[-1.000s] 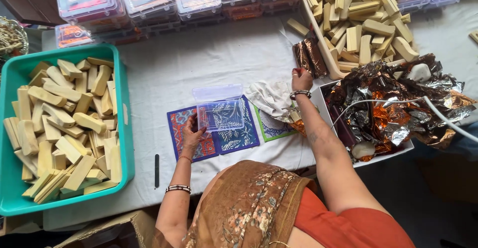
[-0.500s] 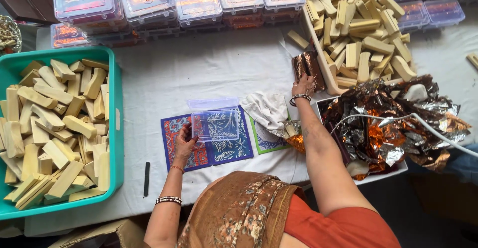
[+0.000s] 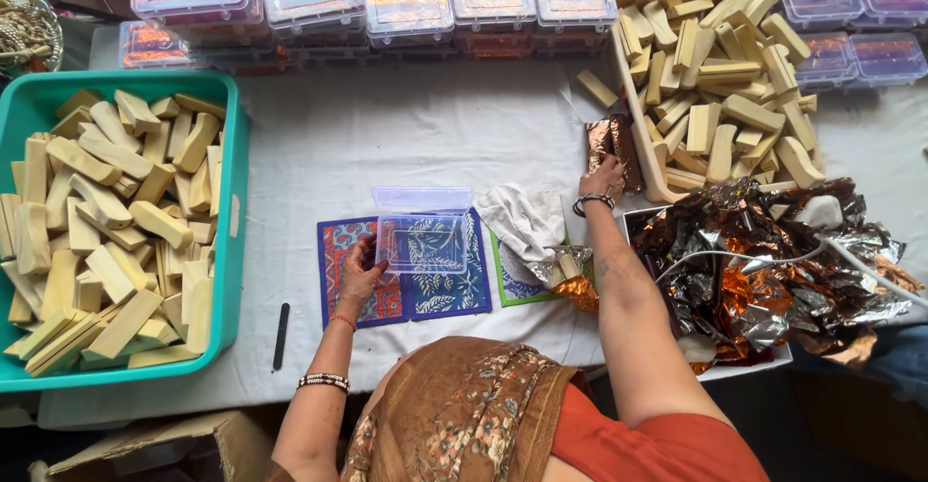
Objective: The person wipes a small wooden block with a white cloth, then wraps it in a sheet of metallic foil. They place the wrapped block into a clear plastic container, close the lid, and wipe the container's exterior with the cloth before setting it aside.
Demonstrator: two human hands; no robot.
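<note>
Hands: left hand (image 3: pixel 362 267) rested on the near-left corner of the clear plastic box (image 3: pixel 421 240), fingers curled loosely against it, steadying rather than clamping; right hand (image 3: pixel 601 175) reached far-right, fingers closed down on the copper foil sheets (image 3: pixel 611 144).
Box: small, clear, lid hinged open toward the far side, looked empty, sat on the blue patterned mats (image 3: pixel 406 279) mid-worktop (image 3: pixel 406 134).
Foil: thin shiny stack lying flat just left of the cream tray (image 3: pixel 646 168), touching its wall.
Handling, foil: judged very light, floppy, creases and tears easily, slick so sheets slide apart; best pinched at an edge or corner, one sheet peeled off.
Handling, box: judged light, stiff, a bit brittle, slides on the mat; hold by the side walls.
Left: teal tub (image 3: pixel 232 240) full of pale wooden blocks (image 3: pixel 106 231).
Far: row of closed packed boxes (image 3: pixel 406 8).
Right: crumpled foil heap (image 3: pixel 773 269) in a white tray, near the right arm.
Middle: white cloth (image 3: pixel 527 219) beside box, between the two hands.
Near: black file-like stick (image 3: pixel 280 335) on worktop.
</note>
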